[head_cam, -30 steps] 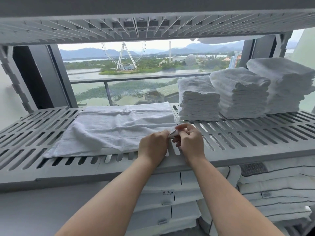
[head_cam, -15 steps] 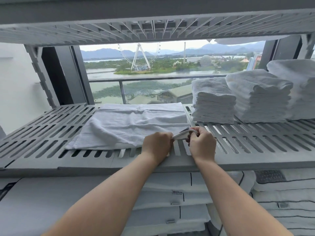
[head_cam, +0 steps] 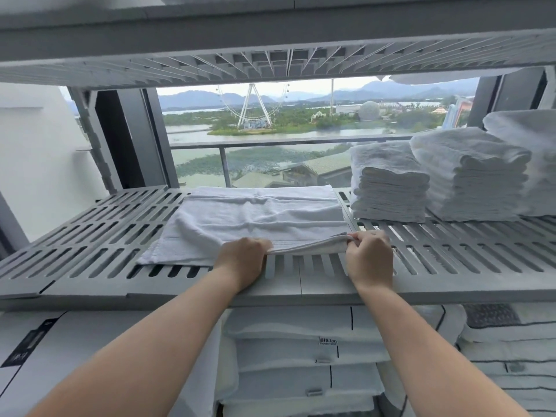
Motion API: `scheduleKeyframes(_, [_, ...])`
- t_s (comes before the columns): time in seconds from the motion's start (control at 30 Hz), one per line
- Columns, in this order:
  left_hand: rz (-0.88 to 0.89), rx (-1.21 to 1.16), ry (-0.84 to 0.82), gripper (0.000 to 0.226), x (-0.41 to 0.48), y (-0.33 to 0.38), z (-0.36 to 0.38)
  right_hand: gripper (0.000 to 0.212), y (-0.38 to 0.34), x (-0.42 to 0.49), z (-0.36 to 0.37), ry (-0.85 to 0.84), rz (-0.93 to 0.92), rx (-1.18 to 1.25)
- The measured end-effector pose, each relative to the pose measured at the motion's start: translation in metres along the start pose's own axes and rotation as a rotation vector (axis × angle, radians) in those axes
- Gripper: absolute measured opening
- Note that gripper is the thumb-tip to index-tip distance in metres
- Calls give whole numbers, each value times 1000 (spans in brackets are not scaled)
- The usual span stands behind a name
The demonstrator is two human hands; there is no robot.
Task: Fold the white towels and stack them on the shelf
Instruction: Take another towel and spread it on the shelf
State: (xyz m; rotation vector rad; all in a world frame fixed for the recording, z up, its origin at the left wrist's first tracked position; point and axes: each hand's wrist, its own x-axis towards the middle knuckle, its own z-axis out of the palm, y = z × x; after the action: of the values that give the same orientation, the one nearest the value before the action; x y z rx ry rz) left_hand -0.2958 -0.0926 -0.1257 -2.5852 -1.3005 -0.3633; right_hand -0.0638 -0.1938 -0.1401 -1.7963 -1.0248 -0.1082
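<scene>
we stand at a grey slotted plastic shelf [head_cam: 90, 236] and look down along both bare forearms to a white towel [head_cam: 255, 218] spread flat across its middle. the towel lies partly folded, its far edge near the back of the shelf and its near edge close to the front lip, with soft creases running across it. our left hand [head_cam: 240, 260] is curled closed on the near edge of the towel, knuckles up, the cloth pinched under the fingers. our right hand [head_cam: 370, 257] is closed too, thumb and fingers pinching the towel's near right corner, and that corner is raised a little off the shelf so that the hem stretches in a low band between the two hands. the left part of the towel lies flat on the slats. to the right, on the same shelf, stand stacks of folded white towels: the nearest stack [head_cam: 388, 185] just beside the spread towel's far right corner, a taller stack [head_cam: 469, 179] touching it on the right, and a third [head_cam: 529, 152] cut off by the edge of the view. above us runs the ribbed underside of an upper shelf [head_cam: 270, 67]. below the working shelf we see folded white linen [head_cam: 301, 356] piled up, one piece carrying a small label. behind the shelf a window shows a railing, water and a ferris wheel [head_cam: 252, 106].
</scene>
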Motion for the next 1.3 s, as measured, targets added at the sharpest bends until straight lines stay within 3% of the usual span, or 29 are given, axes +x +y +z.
scheduleKeyframes(0.27, [171, 163, -74, 33, -10, -15, -8, 41, -9, -11, 0, 23, -60, -242])
scheduleKeyframes(0.4, [173, 45, -88, 43, -11, -19, -13, 29, -29, -25, 7, 65, -305, -297])
scheduleKeyframes(0.53, [182, -170, -28, 55, -22, -55, -16, 9, -73, -47, 37, -156, -555, -208])
scheduleKeyframes(0.63, [108, -322, 3, 59, -31, -97, -17, 13, -105, -60, 67, -302, -633, -151])
scheduleKeyframes(0.77, [-6, -337, -63, 59, -37, -162, -16, 19, -145, -62, 103, -401, -656, -144])
scheduleKeyframes(0.97, [186, -163, -91, 37, -44, -214, -21, 31, -172, -57, 146, -574, -584, -281])
scheduleKeyframes(1.07, [303, 63, -91, 28, -42, -218, -27, 25, -169, -59, 158, -573, -524, -288])
scheduleKeyframes(1.2, [317, 100, 49, 24, -33, -224, -35, 21, -160, -66, 163, -488, -498, -210])
scheduleKeyframes(1.3, [203, -51, 222, 14, -30, -240, -34, 25, -156, -69, 163, -432, -482, -160])
